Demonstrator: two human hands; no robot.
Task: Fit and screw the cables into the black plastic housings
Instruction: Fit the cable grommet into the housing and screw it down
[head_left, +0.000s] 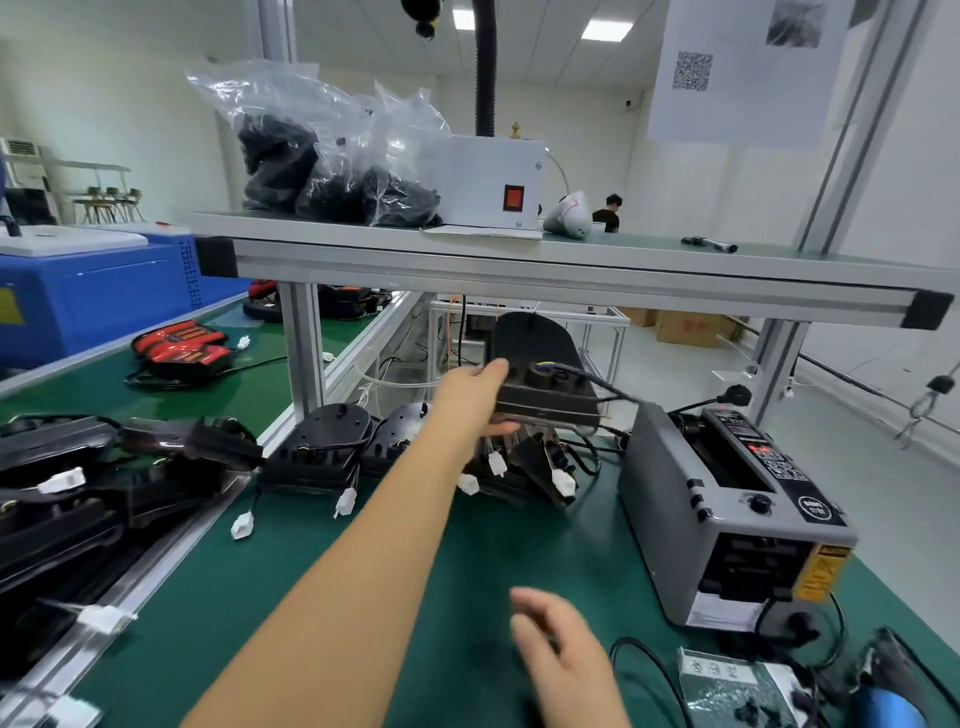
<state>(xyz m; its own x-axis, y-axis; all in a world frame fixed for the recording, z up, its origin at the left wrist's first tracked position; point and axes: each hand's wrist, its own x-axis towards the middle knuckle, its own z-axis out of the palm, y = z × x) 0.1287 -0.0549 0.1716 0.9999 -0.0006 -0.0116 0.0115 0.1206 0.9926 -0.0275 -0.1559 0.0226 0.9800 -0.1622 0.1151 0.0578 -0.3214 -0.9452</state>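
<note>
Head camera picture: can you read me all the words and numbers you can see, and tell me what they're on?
No text reads clearly.
Hanging paper: a QR code only, no readable words.
Grey machine: round logo, panel labels and yellow sticker, all too blurred.
Small plastic bag: white label, blurred.
Blue cabinet: yellow sticker, unreadable.
Cardboard boxes: red marks, too small.

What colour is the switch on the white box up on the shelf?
The switch on the white box is red; the head view shows it best.
</note>
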